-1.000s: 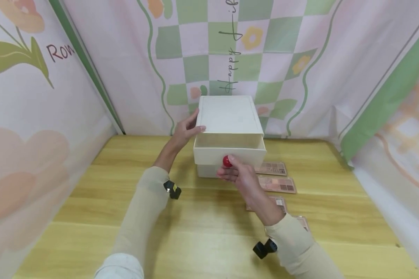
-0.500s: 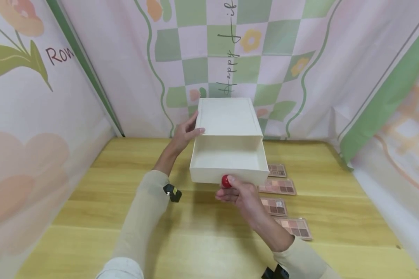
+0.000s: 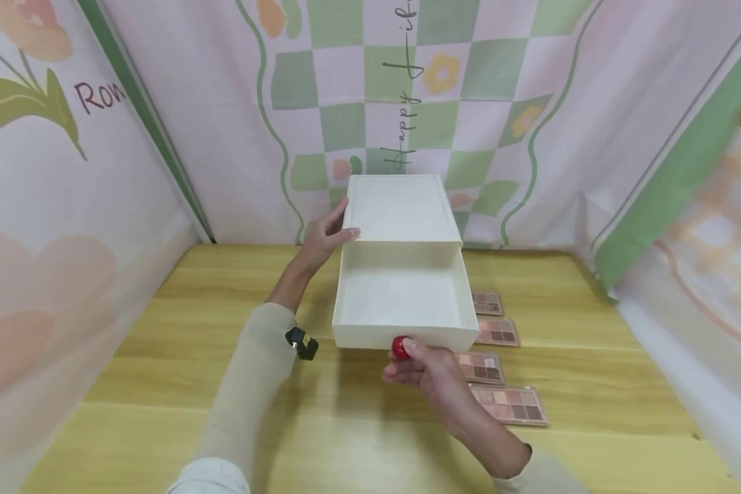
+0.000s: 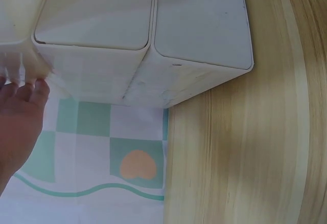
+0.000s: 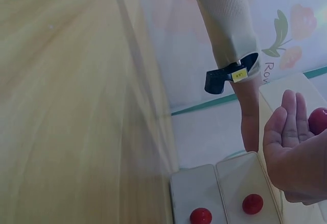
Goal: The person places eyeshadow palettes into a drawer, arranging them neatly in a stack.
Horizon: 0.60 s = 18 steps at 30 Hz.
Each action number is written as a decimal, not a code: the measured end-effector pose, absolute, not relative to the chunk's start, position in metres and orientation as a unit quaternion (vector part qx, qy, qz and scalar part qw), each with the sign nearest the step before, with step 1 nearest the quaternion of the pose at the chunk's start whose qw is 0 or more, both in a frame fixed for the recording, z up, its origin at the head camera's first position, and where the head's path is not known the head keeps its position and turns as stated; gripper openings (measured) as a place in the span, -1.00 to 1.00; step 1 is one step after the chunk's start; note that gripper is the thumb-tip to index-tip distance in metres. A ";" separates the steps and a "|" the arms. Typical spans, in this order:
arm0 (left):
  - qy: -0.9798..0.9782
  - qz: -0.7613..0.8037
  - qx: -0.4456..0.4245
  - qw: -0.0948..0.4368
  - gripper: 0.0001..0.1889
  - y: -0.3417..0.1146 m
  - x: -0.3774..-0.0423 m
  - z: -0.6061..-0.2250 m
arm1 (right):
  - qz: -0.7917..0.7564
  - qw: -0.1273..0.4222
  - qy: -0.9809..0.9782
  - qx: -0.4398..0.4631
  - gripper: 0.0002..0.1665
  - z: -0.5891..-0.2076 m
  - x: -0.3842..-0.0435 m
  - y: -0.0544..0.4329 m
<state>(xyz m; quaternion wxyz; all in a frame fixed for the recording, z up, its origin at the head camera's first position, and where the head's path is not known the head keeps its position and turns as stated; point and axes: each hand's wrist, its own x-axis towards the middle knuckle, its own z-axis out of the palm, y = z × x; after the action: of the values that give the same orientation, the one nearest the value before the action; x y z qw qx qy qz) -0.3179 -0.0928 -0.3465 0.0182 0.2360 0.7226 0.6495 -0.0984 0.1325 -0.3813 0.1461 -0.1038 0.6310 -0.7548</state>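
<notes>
A white stacked drawer unit [image 3: 401, 208] stands at the back of the table, its top drawer [image 3: 401, 291] pulled far out with the pale inside showing. My right hand [image 3: 435, 381] pinches the red round knob [image 3: 399, 347] on that drawer's front between thumb and index finger, the other fingers held below it. Against the unit's upper left side lies my left hand [image 3: 325, 241], thumb over the top's front corner and fingers along the side wall. In the right wrist view, a lower drawer [image 5: 194, 185] with its own red knob [image 5: 201, 216] stays closed.
Several eyeshadow palettes [image 3: 511, 405] lie in a column on the wooden table [image 3: 191, 384], right of the unit and partly behind my right hand. A printed curtain [image 3: 339, 75] hangs close behind the unit, and more cloth hangs at both sides.
The top drawer has slid out toward me, from a short gap to a wide opening, with my right hand drawing its knob along. My left hand keeps its place on the unit.
</notes>
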 end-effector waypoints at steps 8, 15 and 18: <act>0.726 0.646 0.234 0.021 -0.10 -0.095 -0.318 -0.347 | -0.745 0.149 0.630 -0.162 -0.60 -0.386 -0.100 0.137; 0.725 0.646 0.237 0.022 -0.11 -0.097 -0.318 -0.346 | -0.633 0.172 0.723 -0.217 -0.38 -0.380 -0.105 0.151; 0.722 0.648 0.241 0.023 -0.11 -0.095 -0.318 -0.347 | -0.559 0.184 0.766 -0.257 -0.42 -0.374 -0.101 0.160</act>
<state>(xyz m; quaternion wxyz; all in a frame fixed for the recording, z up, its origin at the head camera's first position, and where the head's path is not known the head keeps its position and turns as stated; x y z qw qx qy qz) -0.3181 -0.0954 -0.3473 0.0234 0.2414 0.7222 0.6478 -0.1011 0.1596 -0.3742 0.1842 -0.2566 0.7665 -0.5593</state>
